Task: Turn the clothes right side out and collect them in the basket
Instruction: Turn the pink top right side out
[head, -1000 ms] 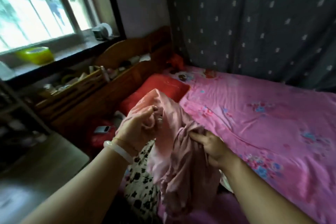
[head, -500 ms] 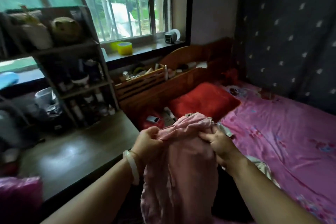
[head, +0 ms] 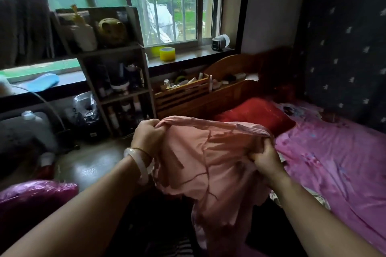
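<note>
Two grips clenched on one pink garment (head: 208,162), left grip (head: 149,133) bunching its top edge, right grip (head: 264,157) pinching the opposite side, pink bed (head: 334,162) beside.

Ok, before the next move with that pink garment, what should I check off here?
1. Left hand grips the pink garment at its top edge: ok.
2. Right hand grips the same edge: ok.
3. Garment held up and spread between both hands: ok.
4. Right side out: raised seams face the camera, so likely not ok.
5. Basket in sight for the drop: cannot tell.
</note>
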A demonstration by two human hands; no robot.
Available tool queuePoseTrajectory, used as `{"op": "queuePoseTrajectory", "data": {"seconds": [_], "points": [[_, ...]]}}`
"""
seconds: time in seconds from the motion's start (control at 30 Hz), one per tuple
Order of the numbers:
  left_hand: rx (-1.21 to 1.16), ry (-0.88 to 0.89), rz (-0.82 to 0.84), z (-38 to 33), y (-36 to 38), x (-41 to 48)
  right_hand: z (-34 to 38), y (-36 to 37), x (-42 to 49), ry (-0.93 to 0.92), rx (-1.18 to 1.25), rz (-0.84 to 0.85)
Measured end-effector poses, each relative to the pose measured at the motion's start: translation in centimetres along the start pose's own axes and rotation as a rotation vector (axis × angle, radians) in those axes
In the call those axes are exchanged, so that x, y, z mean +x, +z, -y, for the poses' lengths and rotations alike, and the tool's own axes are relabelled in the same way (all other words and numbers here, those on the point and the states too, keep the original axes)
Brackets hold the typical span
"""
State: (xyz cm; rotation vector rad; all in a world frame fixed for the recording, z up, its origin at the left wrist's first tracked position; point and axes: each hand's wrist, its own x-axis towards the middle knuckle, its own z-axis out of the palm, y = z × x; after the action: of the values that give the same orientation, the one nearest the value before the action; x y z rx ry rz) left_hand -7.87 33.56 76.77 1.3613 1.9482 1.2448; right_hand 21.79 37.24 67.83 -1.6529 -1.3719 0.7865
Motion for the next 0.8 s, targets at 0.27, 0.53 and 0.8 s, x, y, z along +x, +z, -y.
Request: {"op": "queuePoseTrajectory", "data": {"seconds": [0.27,0.53,0.8], "points": [[-0.234,0.156,0.389,-6.2,1.1,-3.4,4.4,2.4,-4.4,-0.357,-0.411,0.265],[-0.12,0.318,0.135,-4.1,2.0,-1.1,6.9,5.0,-4.7,-0.066,0.128,0.539],[0.551,0.038,0.129,6.5,0.6,-1.2,8.0,2.6,-0.3,0.511,0.745,0.299]]}}
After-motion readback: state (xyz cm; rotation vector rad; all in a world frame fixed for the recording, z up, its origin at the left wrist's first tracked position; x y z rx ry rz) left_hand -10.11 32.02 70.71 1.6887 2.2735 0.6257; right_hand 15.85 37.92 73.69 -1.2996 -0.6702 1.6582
